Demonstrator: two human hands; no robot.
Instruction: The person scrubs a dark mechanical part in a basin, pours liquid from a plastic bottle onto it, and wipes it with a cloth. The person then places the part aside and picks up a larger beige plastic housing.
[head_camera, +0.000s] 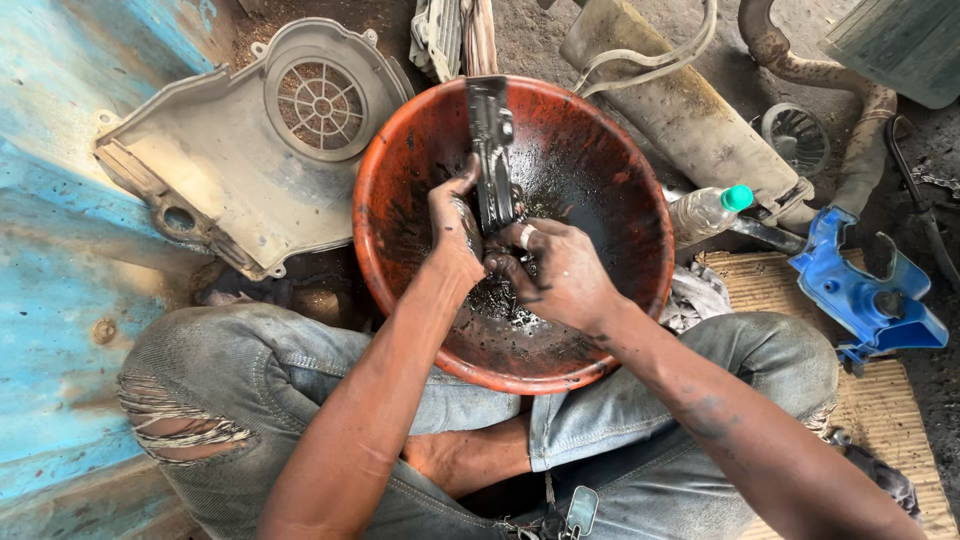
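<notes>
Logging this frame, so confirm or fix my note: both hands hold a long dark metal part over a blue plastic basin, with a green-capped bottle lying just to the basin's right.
One detail is wrong: the basin is orange-red, not blue. The head view shows the left hand and right hand gripping the long dark metal part over it, and the green-capped bottle lying to its right.

My knees hem the orange basin (390, 130) from below. A grey fan cover (200, 150) crowds its left rim, a muffler (690, 120) and plastic bottle (705, 212) its right. Inside, the far right bowl lies open to me.
</notes>
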